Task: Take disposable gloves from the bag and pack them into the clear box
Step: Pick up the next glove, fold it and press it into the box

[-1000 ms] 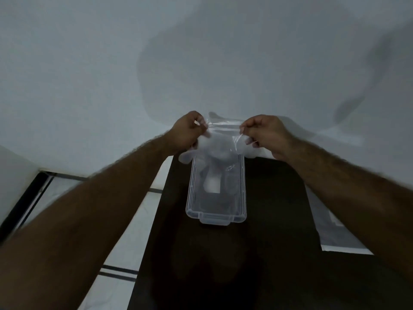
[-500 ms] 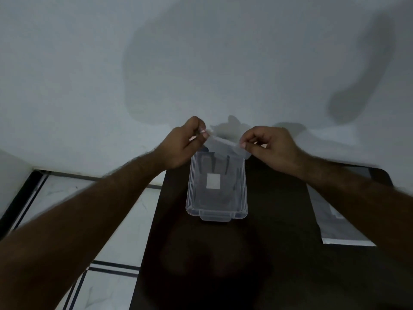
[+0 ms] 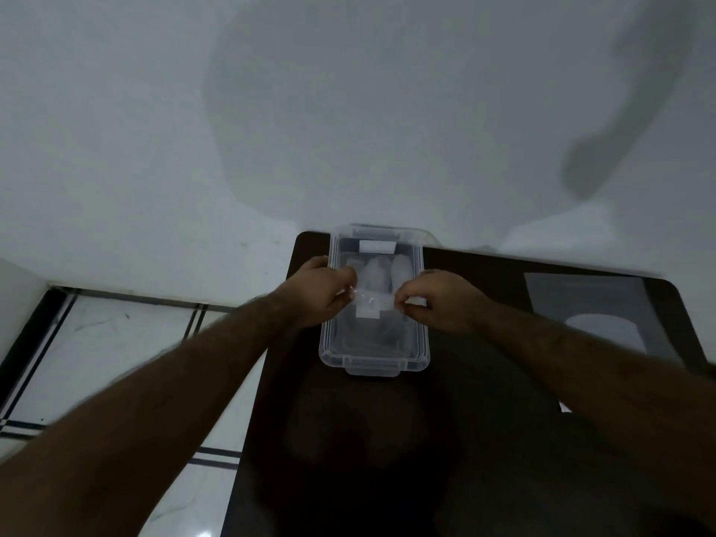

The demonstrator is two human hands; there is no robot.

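A clear plastic box (image 3: 374,362) stands open on the dark table (image 3: 445,439), near its far left corner. A thin transparent disposable glove (image 3: 374,281) lies inside the box, its fingers pointing toward the far end. My left hand (image 3: 321,292) pinches the glove's cuff at the box's left wall. My right hand (image 3: 438,300) pinches the same cuff at the right wall. The cuff is stretched flat between both hands over the middle of the box.
A flat grey plastic bag (image 3: 596,315) lies on the table at the far right. A white wall (image 3: 348,110) rises just behind the table. White floor tiles (image 3: 116,343) with dark lines show to the left of the table's edge.
Both hands came down and toward me with the glove, from above the box's far end into the box. The glove now lies inside. The camera tilted down, showing more of the table.
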